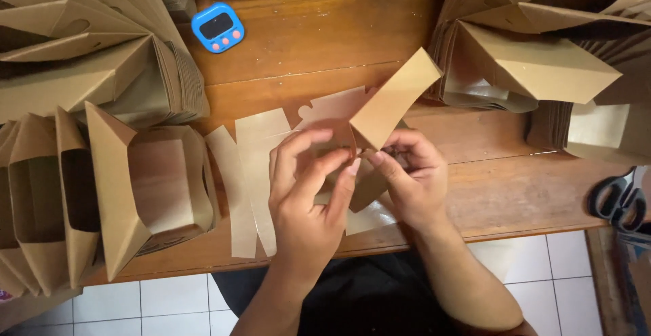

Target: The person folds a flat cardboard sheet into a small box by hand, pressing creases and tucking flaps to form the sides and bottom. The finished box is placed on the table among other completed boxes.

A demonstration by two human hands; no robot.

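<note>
A flat brown paper box blank lies on the wooden table in front of me, partly folded. My left hand and my right hand both pinch its folds near the middle. One flap stands up between the hands, tilted to the right. The blank's left flaps lie flat on the wood.
Folded open paper boxes stand nested at the left. Stacks of unfolded blanks fill the back left, and another stack the back right. A blue timer lies at the back. Black scissors rest at the right edge.
</note>
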